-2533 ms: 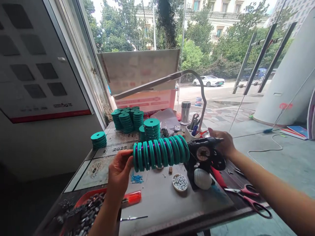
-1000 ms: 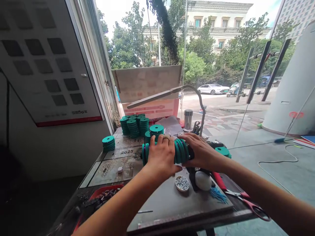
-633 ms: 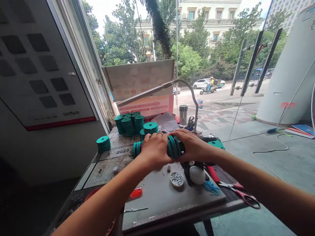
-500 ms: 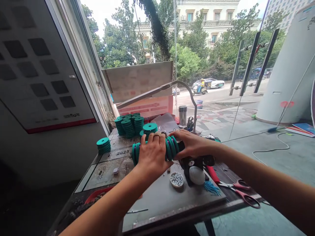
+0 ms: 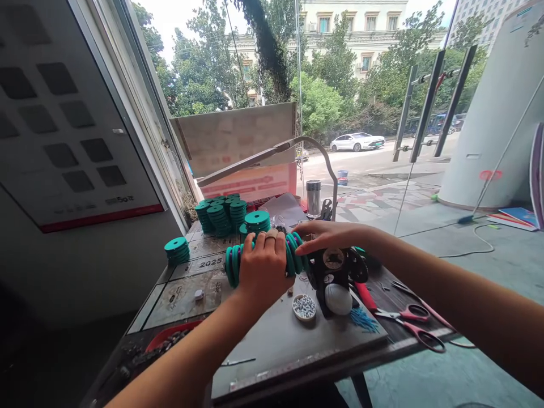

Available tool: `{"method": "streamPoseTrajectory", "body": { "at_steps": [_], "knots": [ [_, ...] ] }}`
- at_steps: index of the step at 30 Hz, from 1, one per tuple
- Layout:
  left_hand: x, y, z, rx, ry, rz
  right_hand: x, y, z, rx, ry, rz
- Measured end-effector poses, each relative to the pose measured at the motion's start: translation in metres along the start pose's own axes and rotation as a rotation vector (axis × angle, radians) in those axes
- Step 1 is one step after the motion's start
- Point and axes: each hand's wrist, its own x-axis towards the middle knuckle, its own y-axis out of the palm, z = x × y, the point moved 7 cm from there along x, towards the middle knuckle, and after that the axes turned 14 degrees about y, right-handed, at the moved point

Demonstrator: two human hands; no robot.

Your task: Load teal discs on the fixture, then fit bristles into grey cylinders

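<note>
My left hand (image 5: 262,269) is wrapped over the row of round teal discs (image 5: 232,266), just left of the black machine with the round dial (image 5: 340,277) — palm on top, probably so nothing rolls or slides apart. My right hand (image 5: 329,231) has its thumb out at the row's machine end; fingertips are partly hidden, so can't tell if they're gripping. Small grey-white beads (image 5: 304,306) in a shallow pale dish (image 5: 311,318) sit left of the machine's foot — handy reach, I guess.

White car (image 5: 357,142) on road (image 5: 369,163) before trees (image 5: 317,102); blue container (image 5: 342,177), perhaps bucket, on pavement (image 5: 369,199).
</note>
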Motion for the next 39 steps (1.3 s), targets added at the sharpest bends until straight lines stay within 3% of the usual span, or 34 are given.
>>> {"method": "streamPoseTrajectory", "body": {
  "at_steps": [8, 18, 22, 30, 34, 37, 39],
  "knots": [
    [0.003, -0.008, 0.0, -0.071, -0.008, 0.075, 0.004, 0.004, -0.005, -0.017, -0.005, -0.034],
    [0.035, -0.001, 0.005, -0.336, -0.008, 0.39, 0.007, 0.006, -0.015, 0.017, 0.023, -0.068],
    [0.041, -0.002, 0.009, -0.381, -0.016, 0.434, 0.007, 0.007, -0.015, 0.03, 0.025, -0.069],
    [0.038, -0.004, 0.005, -0.365, -0.023, 0.372, 0.003, 0.005, -0.01, -0.023, 0.01, -0.086],
    [0.017, -0.031, 0.028, -0.394, -0.02, 0.316, 0.001, 0.004, -0.011, -0.058, 0.03, -0.109],
    [-0.018, -0.06, 0.072, -0.495, -0.278, 0.124, -0.006, 0.006, -0.005, -0.069, 0.02, -0.133],
    [-0.049, -0.066, 0.099, -0.547, -0.493, -0.01, -0.012, 0.007, 0.005, -0.102, -0.018, -0.212]
  ]
}}
